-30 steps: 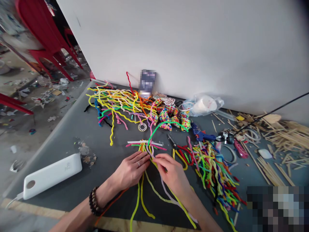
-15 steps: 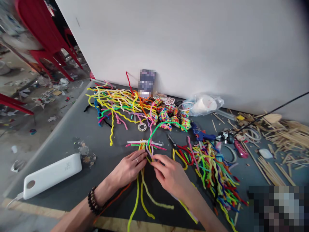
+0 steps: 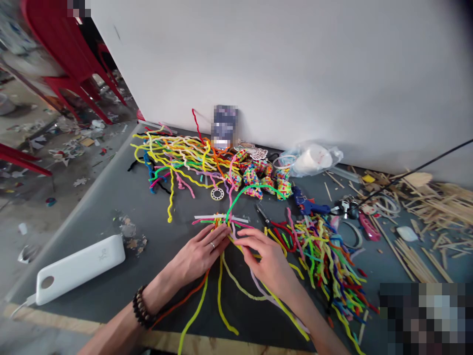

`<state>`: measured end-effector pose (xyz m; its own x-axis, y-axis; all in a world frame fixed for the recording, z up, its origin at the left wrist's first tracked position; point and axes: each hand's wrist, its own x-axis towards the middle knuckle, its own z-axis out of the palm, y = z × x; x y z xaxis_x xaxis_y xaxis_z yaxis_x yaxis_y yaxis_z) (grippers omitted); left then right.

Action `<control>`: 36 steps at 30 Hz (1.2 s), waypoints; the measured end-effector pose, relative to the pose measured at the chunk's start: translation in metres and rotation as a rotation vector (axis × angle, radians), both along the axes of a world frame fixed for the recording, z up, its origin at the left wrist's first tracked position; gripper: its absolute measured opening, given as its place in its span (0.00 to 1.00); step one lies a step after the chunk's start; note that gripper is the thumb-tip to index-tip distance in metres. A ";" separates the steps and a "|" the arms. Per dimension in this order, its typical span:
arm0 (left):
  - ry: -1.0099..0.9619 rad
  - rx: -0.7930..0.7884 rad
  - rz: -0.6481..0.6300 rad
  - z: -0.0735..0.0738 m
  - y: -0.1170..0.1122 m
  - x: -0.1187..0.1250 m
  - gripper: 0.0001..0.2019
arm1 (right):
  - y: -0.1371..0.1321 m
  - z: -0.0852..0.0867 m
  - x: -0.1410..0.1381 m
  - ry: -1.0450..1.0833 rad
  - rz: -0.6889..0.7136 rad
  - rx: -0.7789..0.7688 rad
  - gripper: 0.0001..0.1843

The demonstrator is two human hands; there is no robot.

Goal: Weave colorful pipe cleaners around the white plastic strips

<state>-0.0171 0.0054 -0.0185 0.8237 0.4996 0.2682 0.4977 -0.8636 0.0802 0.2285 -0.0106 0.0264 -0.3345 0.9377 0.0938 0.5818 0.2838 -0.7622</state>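
Note:
Several fuzzy pipe cleaners are woven across a white strip [image 3: 205, 217], with pink and green ones lying along it. My left hand [image 3: 207, 250], a ring on one finger, presses its closed fingers on the woven strands just below the strip. To the right, my right hand [image 3: 268, 261] has its curved fingertips on a yellow pipe cleaner [image 3: 238, 241] beside the left fingertips; the exact grip is partly hidden. Loose yellow strands [image 3: 220, 296] and an orange one [image 3: 181, 304] trail toward the table's front edge. A green pipe cleaner [image 3: 254, 187] arches up behind the hands.
A white power bank [image 3: 81, 270] lies at left. Behind are heaped pipe cleaners [image 3: 177, 153] and a propped phone [image 3: 224, 125]. Scissors [image 3: 263, 215], a blue glue gun [image 3: 310, 204], another pipe-cleaner pile [image 3: 328, 261] and wooden sticks [image 3: 439, 207] lie at right.
My left fingers have shifted slightly up and right over the weave. My right hand has moved a little up and right, its fingers more spread. The trailing strands have swung.

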 end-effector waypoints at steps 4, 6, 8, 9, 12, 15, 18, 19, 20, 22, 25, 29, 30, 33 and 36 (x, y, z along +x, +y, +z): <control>-0.025 0.018 -0.009 -0.001 -0.001 -0.002 0.20 | -0.001 0.003 -0.001 -0.031 0.084 -0.027 0.16; -0.040 -0.004 0.000 -0.001 -0.001 -0.003 0.19 | -0.002 0.001 -0.001 -0.078 0.098 -0.043 0.13; -0.053 -0.048 0.002 0.000 0.000 -0.005 0.20 | -0.003 -0.001 0.000 -0.102 0.088 -0.047 0.13; -0.062 -0.077 0.004 0.000 0.001 -0.006 0.21 | -0.003 -0.002 0.001 -0.097 0.086 -0.048 0.14; -0.118 -0.176 0.027 0.001 0.003 -0.010 0.23 | -0.003 -0.002 0.003 -0.052 0.091 -0.061 0.15; -0.192 -0.262 0.046 0.000 0.005 -0.014 0.26 | -0.004 -0.001 0.004 -0.017 0.075 -0.095 0.19; -0.251 -0.307 0.056 -0.002 0.004 -0.016 0.29 | -0.007 -0.001 0.005 -0.027 0.070 -0.106 0.24; -0.268 -0.310 0.065 -0.003 0.004 -0.016 0.30 | -0.008 -0.002 0.005 -0.032 0.075 -0.100 0.25; -0.282 -0.311 0.077 -0.005 0.004 -0.016 0.31 | -0.009 -0.002 0.005 -0.035 0.080 -0.093 0.26; -0.309 -0.322 0.108 -0.006 0.003 -0.016 0.34 | -0.011 -0.001 0.005 -0.035 0.087 -0.093 0.25; -0.358 -0.360 0.153 -0.008 0.004 -0.016 0.38 | -0.011 0.003 0.007 -0.047 0.089 -0.114 0.21; -0.461 -0.397 0.227 -0.005 0.005 -0.015 0.37 | -0.012 0.006 0.008 -0.087 0.165 -0.113 0.24; -0.489 -0.408 0.243 -0.004 0.005 -0.014 0.36 | -0.012 0.005 0.007 -0.115 0.172 -0.092 0.24; -0.532 -0.454 0.255 -0.001 0.005 -0.012 0.34 | -0.015 0.003 0.001 -0.194 0.142 -0.001 0.18; -0.532 -0.447 0.236 0.000 0.004 -0.011 0.33 | -0.017 0.001 -0.005 -0.153 0.139 0.048 0.11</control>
